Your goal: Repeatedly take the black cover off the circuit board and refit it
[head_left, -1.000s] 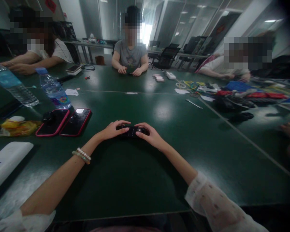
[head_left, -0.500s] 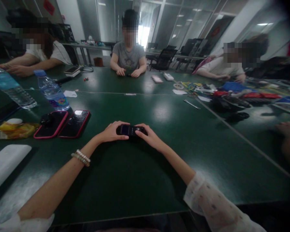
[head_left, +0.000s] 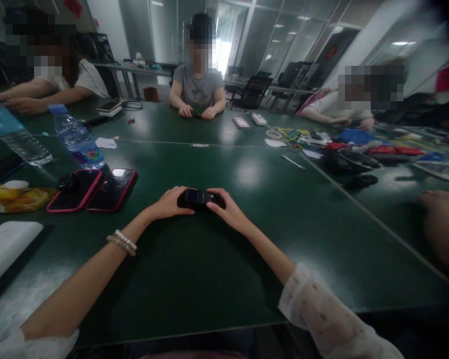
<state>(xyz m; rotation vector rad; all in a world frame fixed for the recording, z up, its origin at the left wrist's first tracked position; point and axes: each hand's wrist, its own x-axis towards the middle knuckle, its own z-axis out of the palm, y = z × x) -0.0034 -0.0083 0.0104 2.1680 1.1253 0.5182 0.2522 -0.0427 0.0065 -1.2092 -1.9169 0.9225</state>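
Between my two hands is a small black handheld device with a screen and buttons (head_left: 198, 197), low over the green table (head_left: 209, 279). My left hand (head_left: 171, 202) grips its screen end, fingers behind and thumb along the near edge. The other end is in my right hand (head_left: 226, 209), whose thumb lies on the face by the buttons. The device's exact kind is too dark to make out. Left of my left hand lie two phones with red edges, the nearer one (head_left: 111, 190) bare on top and the other (head_left: 73, 192) with a black object on it.
Two water bottles (head_left: 77, 137) stand at the left, near a yellow packet (head_left: 20, 198) and a white box-like object (head_left: 9, 249). A wrench (head_left: 293, 162) and a heap of cables and tools (head_left: 359, 144) lie to the right. Several people sit around the table.
The view has shifted slightly, so most things sit a little further left. The device appears slightly tilted compared with before; both hands keep their hold on it.
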